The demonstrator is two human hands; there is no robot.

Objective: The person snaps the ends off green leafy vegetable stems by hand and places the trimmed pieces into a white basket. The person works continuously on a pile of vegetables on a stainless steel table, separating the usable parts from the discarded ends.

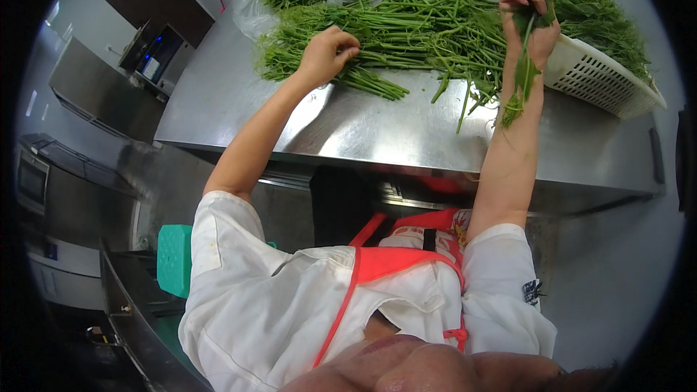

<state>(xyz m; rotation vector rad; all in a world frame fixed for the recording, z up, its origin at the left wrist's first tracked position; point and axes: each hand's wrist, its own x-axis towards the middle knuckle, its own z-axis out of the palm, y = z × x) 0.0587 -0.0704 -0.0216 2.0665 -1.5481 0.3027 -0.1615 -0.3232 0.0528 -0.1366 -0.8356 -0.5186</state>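
My left hand [329,57] is over the front left of a pile of green vine shoots [414,27] with thin stems and curly tendrils. Its fingers are curled towards the thumb; whether a stem is pinched between them cannot be made out. My right hand [528,19] is raised at the right end of the pile, palm turned up. Its bent fingers hold a leafy green shoot [525,73], whose leaves and tip hang down over my wrist and forearm. A small bundle of cut stems [375,84] lies just below my left hand.
Under the greens is a stainless steel table [381,130]. A clear plastic bag [248,0] partly covers shoots at the back left. At right, a white perforated plastic basket [599,73] holds more greens [593,22]. A green plastic stool [174,261] stands at lower left.
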